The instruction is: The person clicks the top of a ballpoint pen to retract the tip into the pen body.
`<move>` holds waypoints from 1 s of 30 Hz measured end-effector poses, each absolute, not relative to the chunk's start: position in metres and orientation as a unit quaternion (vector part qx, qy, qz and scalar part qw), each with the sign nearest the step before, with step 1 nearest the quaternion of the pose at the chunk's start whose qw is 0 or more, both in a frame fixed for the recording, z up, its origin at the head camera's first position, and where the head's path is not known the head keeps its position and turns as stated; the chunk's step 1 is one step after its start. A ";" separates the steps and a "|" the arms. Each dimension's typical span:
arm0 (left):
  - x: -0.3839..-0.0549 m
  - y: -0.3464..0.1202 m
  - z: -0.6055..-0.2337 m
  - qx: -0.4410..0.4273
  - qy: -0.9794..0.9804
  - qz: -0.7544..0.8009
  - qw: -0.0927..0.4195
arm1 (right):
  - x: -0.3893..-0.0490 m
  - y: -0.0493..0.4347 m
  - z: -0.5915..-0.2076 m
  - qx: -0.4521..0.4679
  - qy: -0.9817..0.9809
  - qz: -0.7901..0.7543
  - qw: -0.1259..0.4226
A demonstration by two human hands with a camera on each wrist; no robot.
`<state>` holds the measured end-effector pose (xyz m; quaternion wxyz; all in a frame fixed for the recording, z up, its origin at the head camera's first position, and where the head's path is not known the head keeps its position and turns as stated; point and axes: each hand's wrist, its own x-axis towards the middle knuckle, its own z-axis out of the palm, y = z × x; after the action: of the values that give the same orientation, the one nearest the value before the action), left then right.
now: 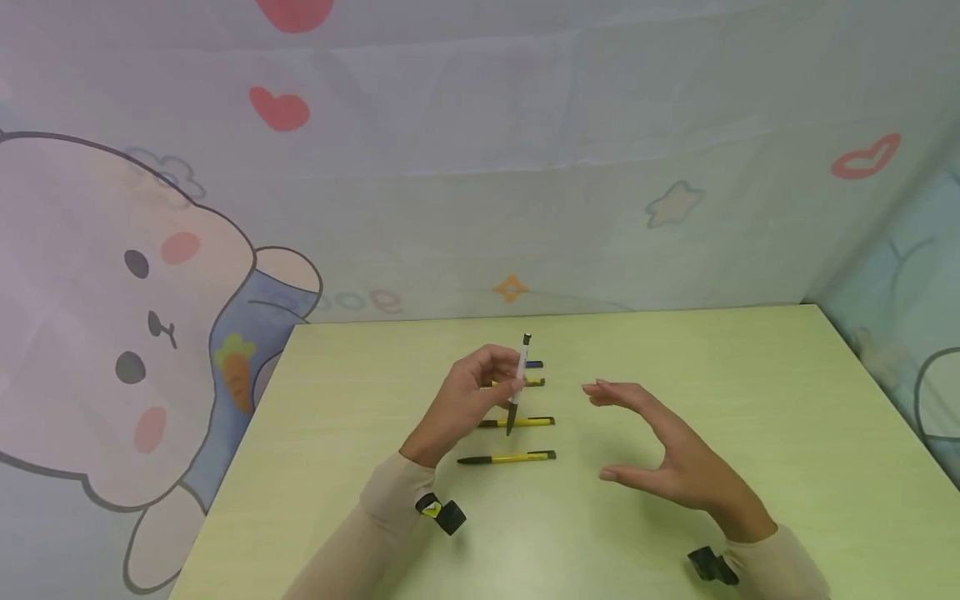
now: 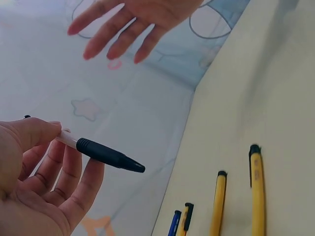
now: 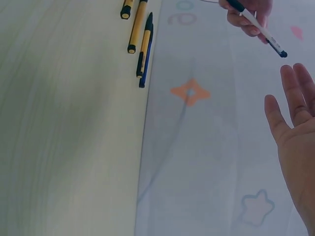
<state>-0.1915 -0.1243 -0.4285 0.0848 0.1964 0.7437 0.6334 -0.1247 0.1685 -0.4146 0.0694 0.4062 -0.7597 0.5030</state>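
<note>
In the head view my left hand (image 1: 474,390) pinches a white pen (image 1: 521,367) between thumb and fingers. The pen stands nearly upright above the table, its black grip end (image 2: 108,155) downward and its black clicker end up. My right hand (image 1: 667,454) hovers to the right, fingers stretched and thumb spread apart, with nothing in it. Below the left hand lie several pens in a column: a yellow pen (image 1: 517,457) nearest me, another yellow pen (image 1: 525,422) behind it, a third yellow pen (image 1: 534,382), and a blue pen (image 1: 534,364), partly hidden by the hand.
The light table (image 1: 750,375) ends at a back edge against a hanging cloth (image 1: 465,208) printed with a bear, hearts and stars. A second cloth (image 1: 922,292) hangs along the right side. Each wrist wears a small black camera (image 1: 450,517).
</note>
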 end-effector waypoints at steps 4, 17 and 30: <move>-0.203 -0.127 -0.431 0.201 0.766 0.606 0.077 | -0.124 0.172 -0.415 0.412 -0.757 0.500 0.083; -0.236 -0.139 -0.442 0.219 0.793 0.561 0.094 | -0.123 0.186 -0.432 0.400 -0.769 0.487 0.101; -0.275 -0.147 -0.453 0.248 0.833 0.482 0.109 | -0.118 0.189 -0.430 0.408 -0.758 0.495 0.116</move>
<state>-0.2751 -0.1470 -0.4532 0.1090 0.2481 0.8332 0.4819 -0.1180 0.1890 -0.4303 0.1163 0.4083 -0.7583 0.4947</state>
